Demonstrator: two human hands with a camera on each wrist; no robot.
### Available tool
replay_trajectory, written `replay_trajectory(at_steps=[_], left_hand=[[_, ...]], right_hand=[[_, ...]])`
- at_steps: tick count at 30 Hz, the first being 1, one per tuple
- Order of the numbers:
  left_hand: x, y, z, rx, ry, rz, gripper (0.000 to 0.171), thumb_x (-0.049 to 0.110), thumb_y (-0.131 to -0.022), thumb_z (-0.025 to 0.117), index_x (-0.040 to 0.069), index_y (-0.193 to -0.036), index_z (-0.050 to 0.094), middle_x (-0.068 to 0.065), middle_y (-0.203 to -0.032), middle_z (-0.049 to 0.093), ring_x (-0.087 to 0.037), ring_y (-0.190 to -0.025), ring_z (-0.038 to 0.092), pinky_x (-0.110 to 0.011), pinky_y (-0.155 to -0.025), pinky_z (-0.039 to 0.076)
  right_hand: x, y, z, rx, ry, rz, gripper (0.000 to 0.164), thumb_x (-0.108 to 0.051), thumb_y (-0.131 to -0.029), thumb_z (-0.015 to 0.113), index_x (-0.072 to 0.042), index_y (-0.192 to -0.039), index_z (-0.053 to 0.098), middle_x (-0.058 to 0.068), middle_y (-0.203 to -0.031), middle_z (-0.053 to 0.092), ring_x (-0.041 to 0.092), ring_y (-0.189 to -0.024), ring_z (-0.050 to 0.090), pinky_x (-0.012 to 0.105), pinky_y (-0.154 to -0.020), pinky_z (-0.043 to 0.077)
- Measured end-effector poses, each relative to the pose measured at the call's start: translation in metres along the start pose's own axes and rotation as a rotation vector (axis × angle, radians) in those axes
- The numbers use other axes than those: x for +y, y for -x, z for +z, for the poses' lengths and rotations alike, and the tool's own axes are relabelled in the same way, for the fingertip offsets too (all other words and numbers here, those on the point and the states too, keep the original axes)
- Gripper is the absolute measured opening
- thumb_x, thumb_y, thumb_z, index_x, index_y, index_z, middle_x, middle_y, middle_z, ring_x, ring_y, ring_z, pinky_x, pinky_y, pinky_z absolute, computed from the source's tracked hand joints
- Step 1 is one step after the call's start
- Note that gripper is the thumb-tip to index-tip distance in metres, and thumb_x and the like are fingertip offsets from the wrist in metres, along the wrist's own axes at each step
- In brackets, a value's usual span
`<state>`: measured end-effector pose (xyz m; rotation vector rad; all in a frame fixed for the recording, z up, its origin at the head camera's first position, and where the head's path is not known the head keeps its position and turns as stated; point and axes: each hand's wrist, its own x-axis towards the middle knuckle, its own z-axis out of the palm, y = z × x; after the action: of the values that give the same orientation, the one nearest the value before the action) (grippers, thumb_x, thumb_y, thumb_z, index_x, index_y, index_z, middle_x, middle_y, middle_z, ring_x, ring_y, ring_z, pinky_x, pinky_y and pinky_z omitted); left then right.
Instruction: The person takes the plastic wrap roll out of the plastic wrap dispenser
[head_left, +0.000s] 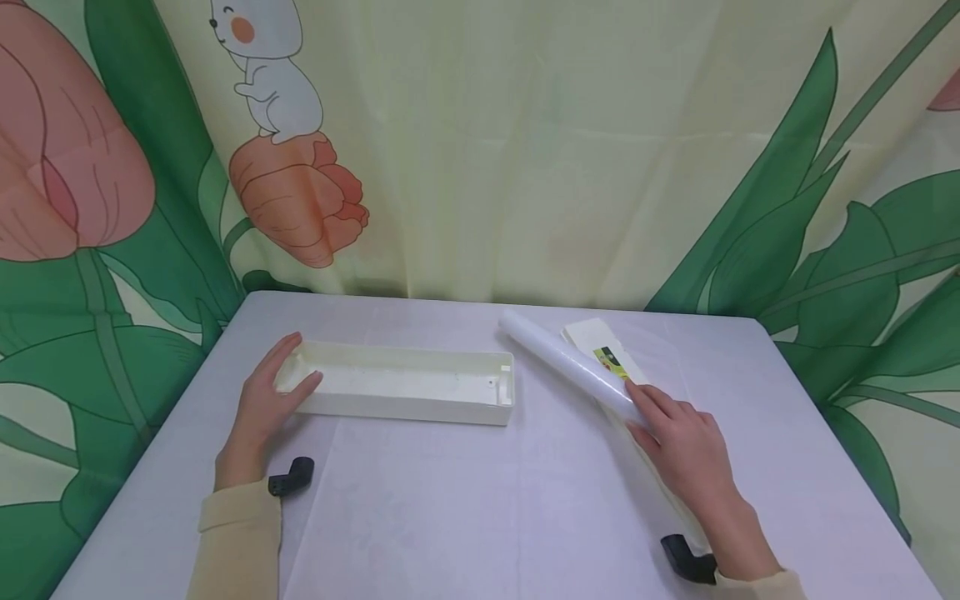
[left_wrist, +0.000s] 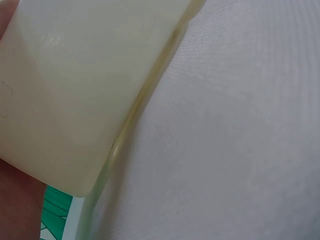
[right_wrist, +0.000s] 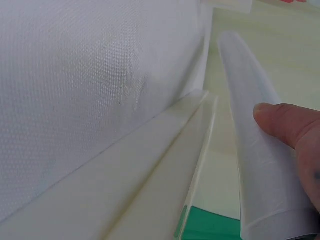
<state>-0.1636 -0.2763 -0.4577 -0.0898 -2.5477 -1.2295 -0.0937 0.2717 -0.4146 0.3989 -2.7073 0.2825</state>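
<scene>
A long white plastic box (head_left: 405,414) stands uncovered on the table, its inside facing up. My left hand (head_left: 264,400) spans the box's left end and grips it, thumb over the front rim and fingers at the back corner. In the left wrist view the box's end wall (left_wrist: 80,95) fills the upper left. My right hand (head_left: 686,446) holds a roll of clear plastic wrap (head_left: 566,358) near its lower end, and the roll slants up to the left. The right wrist view shows the thumb (right_wrist: 282,120) pressing along the roll (right_wrist: 255,115).
Beneath the roll and right forearm lies a long white lid (head_left: 588,333) with a yellow-green label (head_left: 611,362). A white cloth (head_left: 435,508) covers the table, whose far edge meets a printed curtain (head_left: 510,167). Black wrist devices (head_left: 292,477) sit by both sleeves.
</scene>
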Motion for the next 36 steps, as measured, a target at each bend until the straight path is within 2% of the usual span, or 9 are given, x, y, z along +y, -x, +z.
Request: replay_trajectory(at_steps=[11, 19, 27, 36], left_hand=[[0.0, -0.001, 0.0, -0.001, -0.006, -0.004, 0.072, 0.023, -0.09, 0.074, 0.002, -0.152, 0.042, -0.021, -0.157, 0.037, -0.042, -0.146, 0.028, -0.066, -0.116, 0.019], [-0.001, -0.001, 0.0, 0.007, 0.011, 0.009, 0.071, 0.02, -0.089, 0.075, 0.001, -0.15, 0.044, -0.021, -0.157, 0.038, -0.042, -0.146, 0.029, -0.064, -0.117, 0.02], [-0.002, 0.0, 0.0, 0.012, 0.01, 0.014, 0.071, 0.019, -0.089, 0.075, 0.002, -0.151, 0.044, -0.021, -0.157, 0.038, -0.042, -0.146, 0.029, -0.063, -0.117, 0.02], [-0.001, 0.0, 0.0, 0.013, 0.013, 0.015, 0.071, 0.019, -0.089, 0.075, 0.002, -0.151, 0.044, -0.02, -0.157, 0.038, -0.041, -0.146, 0.029, -0.062, -0.117, 0.02]], right_hand=[[-0.003, 0.008, -0.005, -0.093, 0.014, 0.064, 0.066, -0.01, -0.082, 0.083, -0.009, -0.142, 0.057, 0.018, -0.128, 0.063, 0.043, -0.1, 0.064, 0.059, -0.076, 0.05], [-0.009, 0.013, -0.008, -0.109, 0.038, 0.077, 0.065, -0.01, -0.082, 0.083, -0.007, -0.142, 0.056, 0.019, -0.128, 0.062, 0.043, -0.097, 0.064, 0.06, -0.075, 0.051], [-0.024, 0.016, -0.013, -0.229, 0.073, 0.141, 0.069, -0.011, -0.084, 0.081, -0.003, -0.146, 0.051, 0.024, -0.134, 0.056, 0.046, -0.104, 0.061, 0.06, -0.078, 0.05], [-0.035, 0.021, -0.019, -0.291, 0.094, 0.1, 0.068, -0.007, -0.081, 0.079, -0.002, -0.144, 0.052, 0.024, -0.132, 0.057, 0.044, -0.099, 0.063, 0.057, -0.071, 0.053]])
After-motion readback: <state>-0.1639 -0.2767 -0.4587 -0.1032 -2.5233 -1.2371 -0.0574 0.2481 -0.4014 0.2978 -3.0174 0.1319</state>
